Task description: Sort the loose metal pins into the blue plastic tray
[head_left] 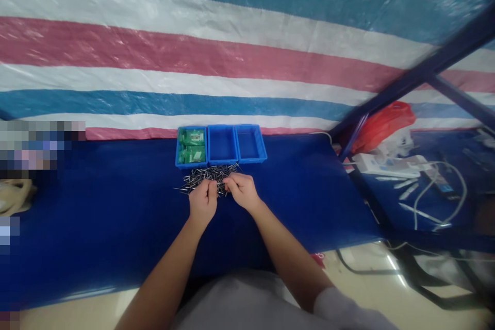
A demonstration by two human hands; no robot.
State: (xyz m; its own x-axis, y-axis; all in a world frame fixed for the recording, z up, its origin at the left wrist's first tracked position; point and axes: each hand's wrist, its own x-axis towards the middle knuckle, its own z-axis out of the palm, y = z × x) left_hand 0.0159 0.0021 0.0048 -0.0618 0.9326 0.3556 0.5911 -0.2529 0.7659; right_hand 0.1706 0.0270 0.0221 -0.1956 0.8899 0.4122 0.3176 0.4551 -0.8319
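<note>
A pile of thin dark and silvery metal pieces (201, 174), perhaps screws or rivets, lies on the blue tabletop (116, 221). At its near edge, my left hand (203, 199) is closed in a pinch. My right hand (243, 190) pinches just beside it, fingertips turned inward. Between the two hands runs a slim light metal piece (220, 183), too small to name exactly. Behind the pile stand three blue bins in a row: the left bin (177, 160) holds green packets (193, 145), while the middle bin (222, 143) and right bin (250, 144) show bare floors.
A striped plastic sheet (232, 56) hangs behind the table. To the right rises a dark metal frame (410, 75), with a red plastic bag (384, 124), a white cable (462, 185) and small items beyond it. A beige object (17, 196) sits at the left edge.
</note>
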